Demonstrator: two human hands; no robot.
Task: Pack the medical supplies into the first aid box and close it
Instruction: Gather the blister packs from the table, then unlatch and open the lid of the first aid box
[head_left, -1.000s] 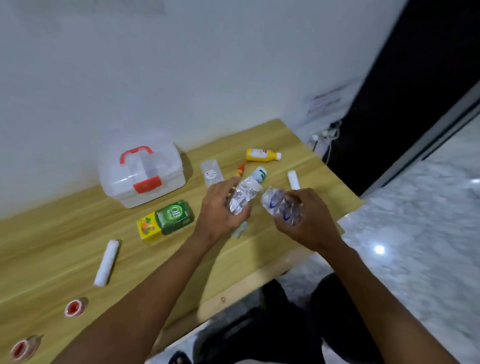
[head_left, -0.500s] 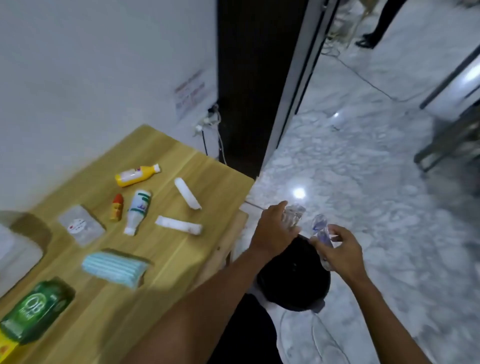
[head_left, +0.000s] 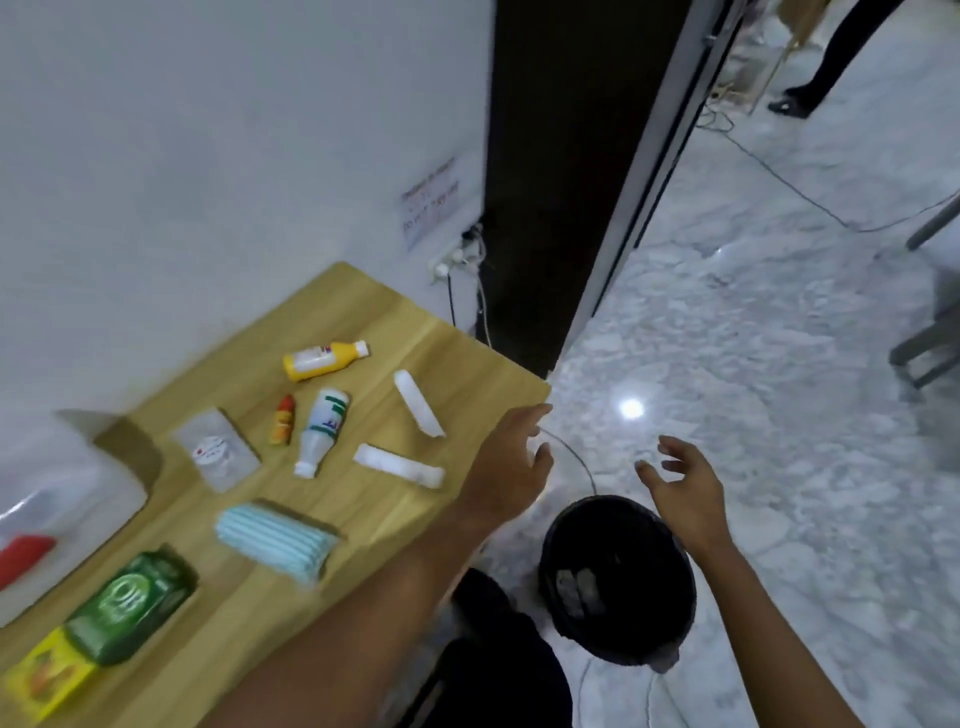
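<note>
Left hand (head_left: 511, 467): open and holding nothing, fingers loosely spread, hovering past the right edge of the table, above and left of the bin.
Right hand (head_left: 683, 480): open and holding nothing, fingers curled slightly, poised over the far rim of the bin.
Black waste bin (head_left: 670, 631): on the marble floor beside the table's right end; crumpled clear wrappers (head_left: 577, 590) visible at the bottom.
First aid box (head_left: 57, 525): translucent white, red latch, at the left frame edge on the table, mostly cut off; lid state not discernible.
Wooden table (head_left: 363, 530): against the white wall, carrying all remaining supplies.
Yellow bottle (head_left: 323, 359): lying on its side, farthest back, cap toward the right.
White bottle with green label (head_left: 321, 429): lying down, cap toward the viewer, just right of the small tube.
Red and yellow tube (head_left: 283, 427): lying between the sachet and the white bottle.
Clear sachet (head_left: 215, 456): flat, round printed mark, left of the tube.
Two white gauze rolls (head_left: 418, 402) (head_left: 399, 465): lying near the table's right edge, apart from each other, the nearer one just left of the left hand.
Stack of blue face masks (head_left: 275, 540): flat near the front edge, beside the left forearm.
Green box (head_left: 130, 603): lying at front left, touching a yellow box (head_left: 47, 675) at its near end.
Background: dark doorway, wall socket with cables, another person's leg and shoe at upper right.
</note>
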